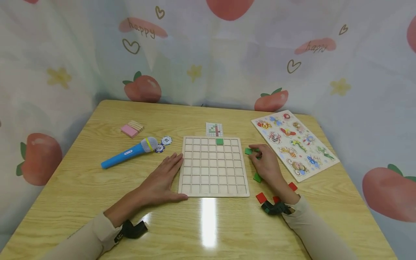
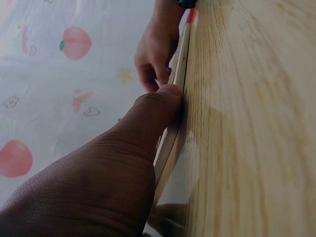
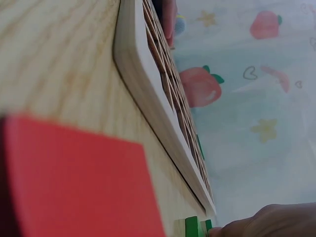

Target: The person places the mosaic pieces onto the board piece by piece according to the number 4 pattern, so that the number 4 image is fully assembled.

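Observation:
A square wooden grid board (image 1: 212, 166) lies in front of me, one green tile (image 1: 220, 141) set in its top row. My left hand (image 1: 160, 180) rests along the board's left side with fingers extended. In the left wrist view its thumb (image 2: 165, 96) presses near the front edge of the board. Right of the board, my right hand (image 1: 267, 164) pinches a green tile (image 3: 209, 225) at its fingertips. Another green tile (image 1: 248, 151) lies beside those fingers, and one more green tile (image 1: 257, 177) shows below the hand.
Red tiles (image 1: 261, 198) lie near my right wrist. A pattern card (image 1: 214, 129) sits behind the board. To the right is an insect picture board (image 1: 294, 144). At left are a blue toy microphone (image 1: 126, 154), two poker chips (image 1: 167, 140) and a pink block (image 1: 129, 131) beside striped wood.

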The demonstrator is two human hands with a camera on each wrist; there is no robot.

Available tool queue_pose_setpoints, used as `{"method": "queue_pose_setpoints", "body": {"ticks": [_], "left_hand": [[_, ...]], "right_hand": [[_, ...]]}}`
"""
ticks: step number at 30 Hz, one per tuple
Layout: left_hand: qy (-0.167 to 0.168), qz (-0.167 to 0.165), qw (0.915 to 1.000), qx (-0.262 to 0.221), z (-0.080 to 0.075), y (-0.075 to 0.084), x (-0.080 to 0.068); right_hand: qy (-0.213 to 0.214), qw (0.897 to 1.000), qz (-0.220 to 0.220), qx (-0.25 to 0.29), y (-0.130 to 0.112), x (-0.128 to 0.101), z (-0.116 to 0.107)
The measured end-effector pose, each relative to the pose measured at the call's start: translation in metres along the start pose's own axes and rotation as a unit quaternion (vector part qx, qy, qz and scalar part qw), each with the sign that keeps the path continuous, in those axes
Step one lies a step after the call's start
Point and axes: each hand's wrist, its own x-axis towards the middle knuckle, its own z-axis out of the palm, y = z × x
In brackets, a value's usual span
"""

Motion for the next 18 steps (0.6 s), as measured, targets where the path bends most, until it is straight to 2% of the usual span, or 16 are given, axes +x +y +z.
{"method": "queue_pose_setpoints", "body": {"ticks": [5, 18], "left_hand": [[0.0, 0.002, 1.0, 0.0, 0.0002, -0.001, 0.0003], [-0.006, -0.003, 1.0, -0.002, -0.0015, 0.001, 0.0005]], "right_hand": [[-0.008, 1.0, -0.003, -0.024, 0.0004, 0.0018, 0.0015], [-0.027, 0.999, 0.008, -0.027, -0.0024, 0.0032, 0.0007]]}}
